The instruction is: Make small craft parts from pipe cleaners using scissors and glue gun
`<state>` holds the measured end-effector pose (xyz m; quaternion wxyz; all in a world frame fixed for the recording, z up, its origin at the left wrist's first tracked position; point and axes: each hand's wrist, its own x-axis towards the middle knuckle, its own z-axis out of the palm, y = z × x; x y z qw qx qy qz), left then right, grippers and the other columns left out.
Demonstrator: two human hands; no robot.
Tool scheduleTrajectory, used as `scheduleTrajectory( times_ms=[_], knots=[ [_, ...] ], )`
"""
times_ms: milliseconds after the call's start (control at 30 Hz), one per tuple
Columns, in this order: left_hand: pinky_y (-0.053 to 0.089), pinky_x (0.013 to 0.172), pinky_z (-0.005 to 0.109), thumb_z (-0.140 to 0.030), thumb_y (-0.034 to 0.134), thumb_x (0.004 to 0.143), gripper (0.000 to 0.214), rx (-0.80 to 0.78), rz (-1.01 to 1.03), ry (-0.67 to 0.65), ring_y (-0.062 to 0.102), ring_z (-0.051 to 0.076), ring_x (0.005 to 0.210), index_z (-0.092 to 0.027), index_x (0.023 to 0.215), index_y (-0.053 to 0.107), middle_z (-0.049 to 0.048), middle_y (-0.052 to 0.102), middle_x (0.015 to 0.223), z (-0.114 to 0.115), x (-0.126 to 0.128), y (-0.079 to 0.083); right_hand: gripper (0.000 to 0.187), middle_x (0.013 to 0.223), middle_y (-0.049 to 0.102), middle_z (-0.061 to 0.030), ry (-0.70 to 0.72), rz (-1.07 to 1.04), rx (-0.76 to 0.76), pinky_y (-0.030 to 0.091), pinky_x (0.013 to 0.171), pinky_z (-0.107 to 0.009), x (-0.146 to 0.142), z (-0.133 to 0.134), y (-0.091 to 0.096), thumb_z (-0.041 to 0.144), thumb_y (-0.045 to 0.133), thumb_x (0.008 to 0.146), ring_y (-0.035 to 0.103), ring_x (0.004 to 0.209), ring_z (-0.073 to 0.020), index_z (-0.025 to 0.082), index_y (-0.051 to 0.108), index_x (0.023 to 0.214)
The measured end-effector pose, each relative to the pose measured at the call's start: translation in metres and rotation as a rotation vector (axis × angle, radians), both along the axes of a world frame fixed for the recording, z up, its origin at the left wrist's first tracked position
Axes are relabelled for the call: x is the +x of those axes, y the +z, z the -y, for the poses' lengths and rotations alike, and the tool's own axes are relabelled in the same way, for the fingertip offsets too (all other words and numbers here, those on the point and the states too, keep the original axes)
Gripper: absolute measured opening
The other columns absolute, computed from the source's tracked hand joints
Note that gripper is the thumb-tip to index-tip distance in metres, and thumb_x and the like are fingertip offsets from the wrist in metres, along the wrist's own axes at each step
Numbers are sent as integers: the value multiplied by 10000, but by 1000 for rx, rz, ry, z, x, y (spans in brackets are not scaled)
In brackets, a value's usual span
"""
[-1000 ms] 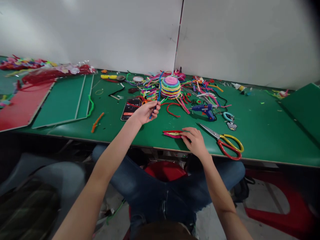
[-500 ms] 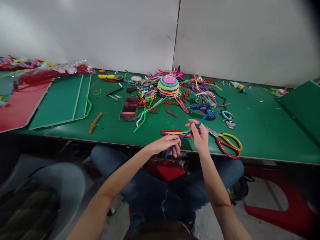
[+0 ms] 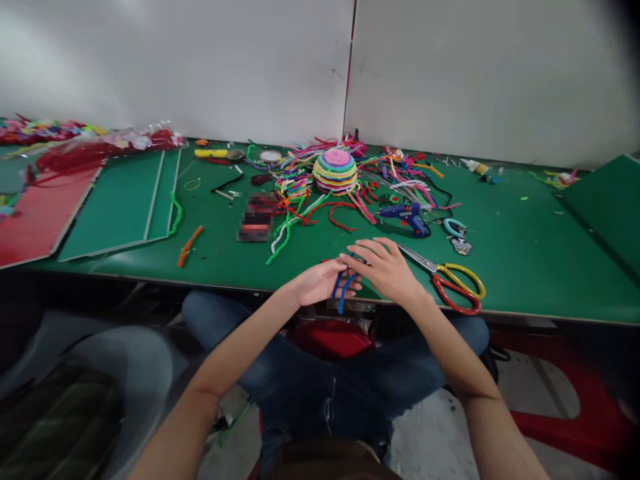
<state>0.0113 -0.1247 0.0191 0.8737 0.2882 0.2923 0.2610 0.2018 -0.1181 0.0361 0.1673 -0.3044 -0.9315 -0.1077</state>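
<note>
A blue pipe cleaner (image 3: 341,300) is bent over, and its two ends hang down side by side over the table's front edge. My left hand (image 3: 320,281) pinches it between thumb and fingers. My right hand (image 3: 393,270) comes across from the right with its fingers closed at the bend, partly covering it. Behind the hands, only a bit of a red pipe cleaner (image 3: 325,261) shows on the table. Scissors (image 3: 436,269) with one yellow and one red handle lie just right of my right hand.
A striped pipe-cleaner dome (image 3: 336,172) sits amid loose pipe cleaners. A blue glue gun (image 3: 406,213), teal-handled pliers (image 3: 453,228) and an orange pipe cleaner (image 3: 189,247) lie on the green table (image 3: 525,253). Green boards (image 3: 120,207) rest at left.
The blue pipe cleaner was stretched diagonally between both hands; now it is folded, with both ends pointing down. My right hand has turned over and moved toward the left hand.
</note>
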Motion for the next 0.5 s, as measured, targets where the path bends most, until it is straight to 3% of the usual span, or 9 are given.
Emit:
scheduleTrajectory(
  times_ms=[100, 233, 300, 367, 433, 500],
  knots=[
    [459, 587, 237, -154, 605, 712, 237, 77, -31, -37, 593, 102, 655, -175, 899, 461, 21, 589, 842, 3, 0, 2, 382, 1249, 585, -41, 8, 53, 13, 293, 1013, -413, -6, 0, 0, 177, 453, 896, 456, 1185, -212, 267, 493, 1266],
    [231, 409, 153, -237, 536, 792, 165, 202, -150, -103, 353, 19, 426, -190, 916, 439, -30, 499, 716, 4, 3, 2, 340, 1225, 597, -43, -6, -8, -25, 290, 1015, -422, -7, -1, 1, 164, 461, 882, 474, 1168, -209, 262, 545, 1196],
    [256, 437, 173, -276, 507, 820, 163, 402, -307, -88, 359, 42, 454, -194, 956, 470, -27, 500, 702, 4, 2, 1, 239, 1211, 601, -34, 19, -111, -106, 312, 1000, -422, -1, -3, 2, 185, 499, 861, 476, 1173, -208, 263, 613, 1056],
    [362, 558, 209, -285, 529, 808, 208, 684, -489, -88, 494, 95, 615, -191, 993, 521, 14, 571, 798, 5, -2, -1, 96, 1208, 592, -36, 35, -201, -205, 338, 978, -430, 8, -5, 4, 261, 572, 820, 461, 1196, -228, 248, 642, 885],
    [396, 671, 239, -293, 543, 801, 223, 912, -633, -143, 553, 143, 766, -198, 1002, 555, 36, 617, 898, 6, -7, -1, 111, 1212, 579, -48, 35, -231, -273, 342, 971, -453, 19, -6, 6, 345, 627, 777, 434, 1225, -258, 234, 636, 783],
    [395, 669, 249, -330, 529, 814, 203, 1032, -748, -218, 566, 159, 759, -206, 971, 561, 33, 634, 887, 7, -13, 1, 124, 1204, 581, -55, 58, -218, -315, 352, 961, -450, 26, -5, 7, 353, 609, 797, 448, 1214, -252, 233, 636, 779]
  ],
)
